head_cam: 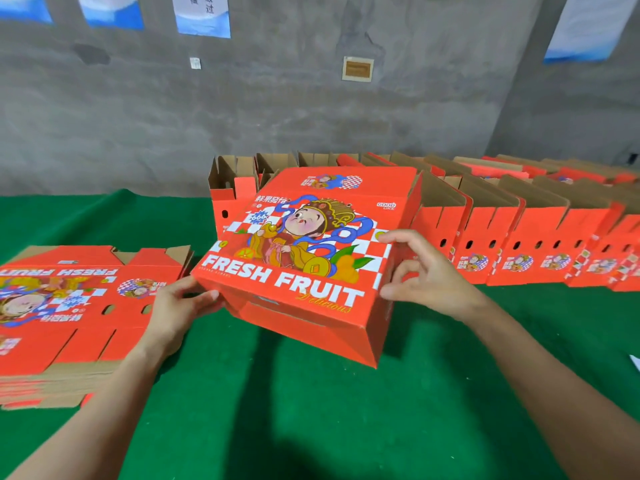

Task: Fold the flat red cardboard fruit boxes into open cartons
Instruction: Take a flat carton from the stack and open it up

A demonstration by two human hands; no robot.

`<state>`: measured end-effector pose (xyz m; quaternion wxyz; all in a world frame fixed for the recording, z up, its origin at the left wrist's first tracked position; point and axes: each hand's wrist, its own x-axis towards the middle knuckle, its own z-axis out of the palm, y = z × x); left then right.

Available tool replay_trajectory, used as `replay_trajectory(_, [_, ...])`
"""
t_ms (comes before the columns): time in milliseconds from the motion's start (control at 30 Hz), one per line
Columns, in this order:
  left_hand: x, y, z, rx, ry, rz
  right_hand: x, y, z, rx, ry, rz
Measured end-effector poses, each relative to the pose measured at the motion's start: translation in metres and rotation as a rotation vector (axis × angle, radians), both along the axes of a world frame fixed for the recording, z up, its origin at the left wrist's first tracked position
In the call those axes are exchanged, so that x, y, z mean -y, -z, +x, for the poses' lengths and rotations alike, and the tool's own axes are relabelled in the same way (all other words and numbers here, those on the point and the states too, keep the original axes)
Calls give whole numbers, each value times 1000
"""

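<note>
A plain packing workroom: a bare grey concrete wall (277, 109) carries blue-and-white paper notices (202, 15), and the green felt-covered surface (311, 393) holds a stack of flat red printed cardboard blanks (69, 317) and a long row of folded open red cartons (502, 244).

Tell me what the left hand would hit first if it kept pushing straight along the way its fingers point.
The left hand points right and slightly away, and its fingertips already touch the red printed cardboard fruit box at its near-left corner. Pushing on would only press into that box; depth beyond it is unclear.
</note>
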<state>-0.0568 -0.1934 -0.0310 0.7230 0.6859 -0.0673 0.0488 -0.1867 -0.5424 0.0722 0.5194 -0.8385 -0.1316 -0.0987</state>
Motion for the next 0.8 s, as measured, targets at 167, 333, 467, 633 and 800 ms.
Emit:
replay_trajectory(167, [10, -4, -7, -136, 109, -230, -3, -18, -7, 178, 50, 178])
replay_trajectory(333, [51, -40, -11, -247, 330, -736, -6, -33, -8, 292, 165, 157])
replay_trajectory(467, [110, -72, -18, -492, 363, -880, -15, -35, -10, 350, 233, 144])
replay_trajectory(633, [190, -92, -19, -563, 560, -712, -16, -37, -1, 443, 422, -16])
replay_trajectory(800, [243, -105, 10, -551, 553, -725, 8, -37, 8, 482, 565, -224])
